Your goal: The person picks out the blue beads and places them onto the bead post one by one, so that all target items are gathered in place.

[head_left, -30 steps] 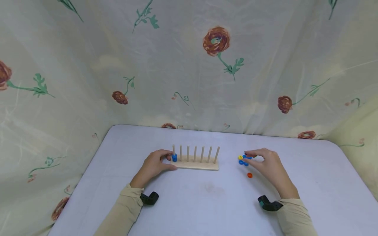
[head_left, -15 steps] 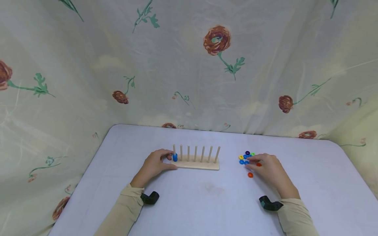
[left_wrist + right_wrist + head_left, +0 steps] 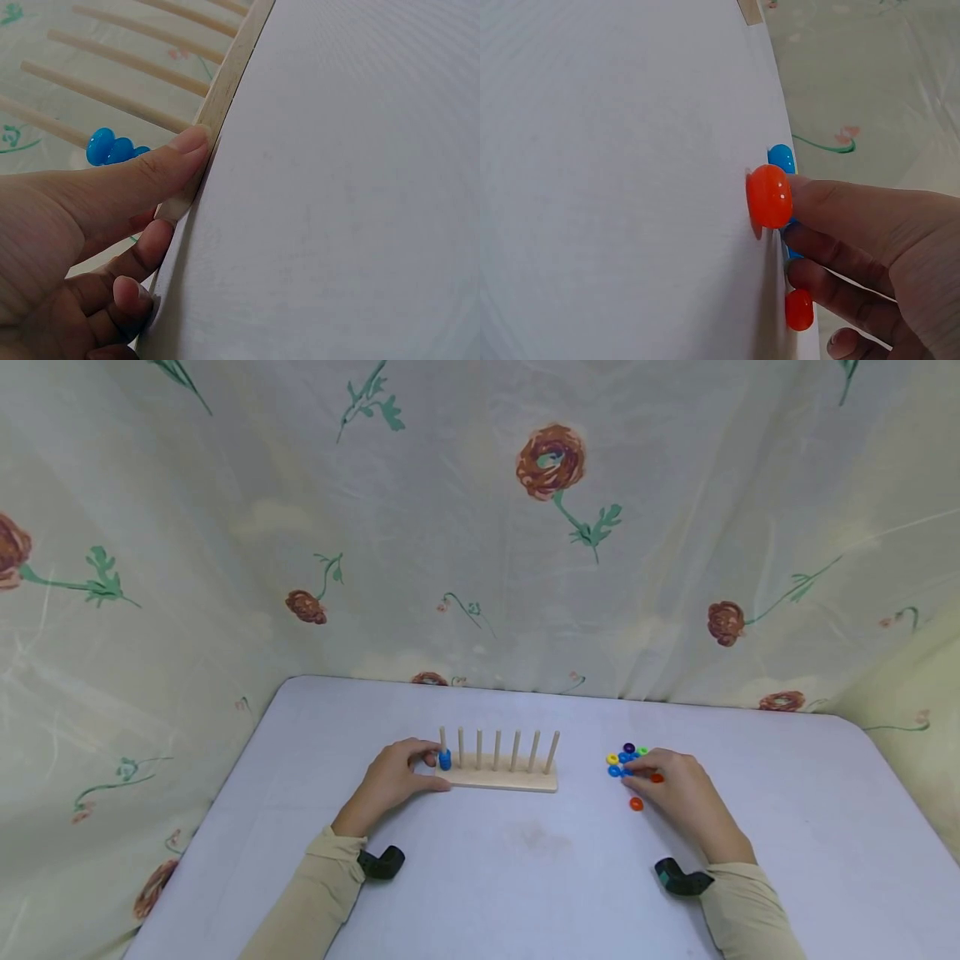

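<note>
My left hand [image 3: 390,777] grips the left end of a wooden peg board [image 3: 502,782], thumb on the front edge and fingers behind. Blue ring beads [image 3: 445,760] are stacked on its leftmost peg; the other pegs stand bare. In the left wrist view the thumb covers part of the stack [image 3: 101,146]. On the right, my right hand [image 3: 678,785] pinches a blue bead [image 3: 627,772] at the near side of a small bead cluster. An orange bead [image 3: 657,778] shows by the fingers, and another orange bead [image 3: 636,804] lies in front of the thumb.
The cluster also has a yellow bead [image 3: 612,760], a dark purple bead [image 3: 628,748], a green bead [image 3: 642,751] and more blue ones. Everything is on a white-covered table [image 3: 480,877], with a flowered curtain [image 3: 450,527] behind it.
My right hand has come down and slightly nearer from over the cluster, its fingers now around a blue bead. The purple and green beads have come into sight. My left hand has stayed put.
</note>
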`<state>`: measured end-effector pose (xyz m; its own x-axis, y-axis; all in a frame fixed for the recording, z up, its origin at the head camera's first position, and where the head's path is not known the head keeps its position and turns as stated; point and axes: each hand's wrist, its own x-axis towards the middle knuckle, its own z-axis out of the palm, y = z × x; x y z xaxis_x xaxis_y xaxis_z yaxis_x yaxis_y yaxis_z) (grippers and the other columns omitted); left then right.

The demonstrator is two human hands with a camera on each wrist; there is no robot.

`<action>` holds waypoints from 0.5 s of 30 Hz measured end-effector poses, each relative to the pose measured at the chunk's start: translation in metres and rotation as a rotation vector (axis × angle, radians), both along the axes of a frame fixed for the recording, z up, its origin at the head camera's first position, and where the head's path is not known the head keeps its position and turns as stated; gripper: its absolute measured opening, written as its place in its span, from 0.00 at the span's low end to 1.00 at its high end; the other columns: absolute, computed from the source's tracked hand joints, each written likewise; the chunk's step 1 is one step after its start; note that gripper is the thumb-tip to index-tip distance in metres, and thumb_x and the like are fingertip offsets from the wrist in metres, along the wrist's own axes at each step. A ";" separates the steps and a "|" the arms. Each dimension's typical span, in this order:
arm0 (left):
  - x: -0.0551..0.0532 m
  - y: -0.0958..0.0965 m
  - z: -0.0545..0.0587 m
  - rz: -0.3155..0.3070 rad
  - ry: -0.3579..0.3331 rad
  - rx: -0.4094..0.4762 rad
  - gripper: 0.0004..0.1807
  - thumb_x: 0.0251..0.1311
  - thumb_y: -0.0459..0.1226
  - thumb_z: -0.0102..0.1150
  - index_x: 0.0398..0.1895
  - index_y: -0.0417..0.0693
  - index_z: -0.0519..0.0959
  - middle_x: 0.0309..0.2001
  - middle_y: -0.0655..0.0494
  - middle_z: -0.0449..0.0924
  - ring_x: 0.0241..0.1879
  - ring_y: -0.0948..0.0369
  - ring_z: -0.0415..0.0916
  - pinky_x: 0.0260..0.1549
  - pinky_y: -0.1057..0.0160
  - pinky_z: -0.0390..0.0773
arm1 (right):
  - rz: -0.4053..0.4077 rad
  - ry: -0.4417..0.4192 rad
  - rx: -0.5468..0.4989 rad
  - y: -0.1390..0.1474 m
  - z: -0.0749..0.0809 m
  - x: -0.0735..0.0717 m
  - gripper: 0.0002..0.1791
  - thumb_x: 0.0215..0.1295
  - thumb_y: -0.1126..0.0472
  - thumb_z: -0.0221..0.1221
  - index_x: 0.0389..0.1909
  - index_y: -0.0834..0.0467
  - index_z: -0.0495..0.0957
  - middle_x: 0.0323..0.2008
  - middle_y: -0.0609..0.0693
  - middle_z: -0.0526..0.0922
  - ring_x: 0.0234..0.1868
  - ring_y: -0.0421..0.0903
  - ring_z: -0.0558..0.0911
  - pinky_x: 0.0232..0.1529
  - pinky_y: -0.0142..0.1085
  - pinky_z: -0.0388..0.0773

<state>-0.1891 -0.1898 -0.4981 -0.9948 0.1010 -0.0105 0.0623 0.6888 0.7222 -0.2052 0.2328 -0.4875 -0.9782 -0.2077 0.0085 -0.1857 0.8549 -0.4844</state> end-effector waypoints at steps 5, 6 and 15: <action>0.000 0.000 -0.001 -0.003 0.012 -0.003 0.31 0.44 0.44 0.84 0.54 0.46 0.86 0.36 0.59 0.81 0.29 0.63 0.64 0.29 0.67 0.63 | 0.002 0.006 0.006 0.000 0.002 0.001 0.17 0.66 0.55 0.70 0.53 0.57 0.88 0.56 0.62 0.85 0.61 0.65 0.80 0.62 0.62 0.75; 0.000 0.000 -0.001 -0.003 0.011 -0.004 0.31 0.44 0.44 0.84 0.54 0.46 0.86 0.36 0.59 0.81 0.29 0.63 0.64 0.29 0.67 0.63 | 0.001 0.009 0.006 0.000 0.002 0.001 0.17 0.66 0.55 0.70 0.53 0.57 0.88 0.55 0.61 0.86 0.60 0.64 0.81 0.62 0.62 0.75; 0.000 0.000 0.000 0.004 0.003 -0.013 0.32 0.45 0.43 0.84 0.56 0.45 0.85 0.36 0.59 0.79 0.30 0.62 0.64 0.30 0.66 0.63 | 0.002 0.071 -0.014 -0.002 0.010 0.003 0.15 0.65 0.57 0.70 0.52 0.56 0.88 0.47 0.58 0.89 0.48 0.55 0.84 0.50 0.54 0.79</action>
